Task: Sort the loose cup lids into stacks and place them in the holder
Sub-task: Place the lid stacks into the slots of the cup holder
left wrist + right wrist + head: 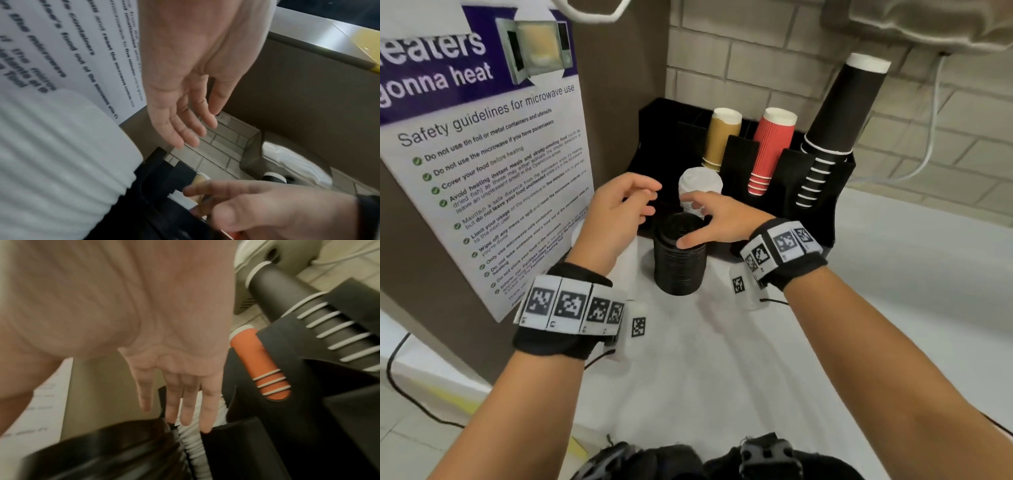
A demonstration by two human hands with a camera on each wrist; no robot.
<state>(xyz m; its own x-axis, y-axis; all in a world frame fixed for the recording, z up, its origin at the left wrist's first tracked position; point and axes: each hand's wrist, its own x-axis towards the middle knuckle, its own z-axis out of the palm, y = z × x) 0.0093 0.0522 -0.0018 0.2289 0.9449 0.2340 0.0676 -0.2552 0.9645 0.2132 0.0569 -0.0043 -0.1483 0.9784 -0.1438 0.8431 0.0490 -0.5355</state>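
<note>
A person's right hand (pixel 714 219) is reaching over a stack of black cup lids (pixel 678 253) standing on the white counter (pixel 876 308), the thumb touching the stack's top rim at its 3 o'clock edge while the straightened fingers (pixel 185 405) are extending, slightly apart, toward a stack of white lids (pixel 699 192) at the black stack's 12 o'clock. Whether the fingertips are touching the white stack cannot be told from the head view; in the right wrist view they are lying close against its ribbed side. The white stack is sitting in a front compartment of the black holder (pixel 822 209), leaning slightly.

The left hand (pixel 619 212) is hovering at the black stack's 10 o'clock, holding nothing, its fingers (pixel 185 128) relaxed and gently fanned, the thumb apart from them.

Inside the holder, at 12 to 2 o'clock from the lids, a stack of brown paper cups (pixel 722 140), a stack of red ribbed cups (pixel 770 150) and a taller stack of black cups (pixel 839 113) are standing upside down, each in its own slot. A microwave safety poster (pixel 482 164) is hanging on the panel at 9 o'clock. Both wrists are wearing black bands (pixel 571 318) carrying square printed markers. A pale brick wall (pixel 756 61) is rising behind the holder.
</note>
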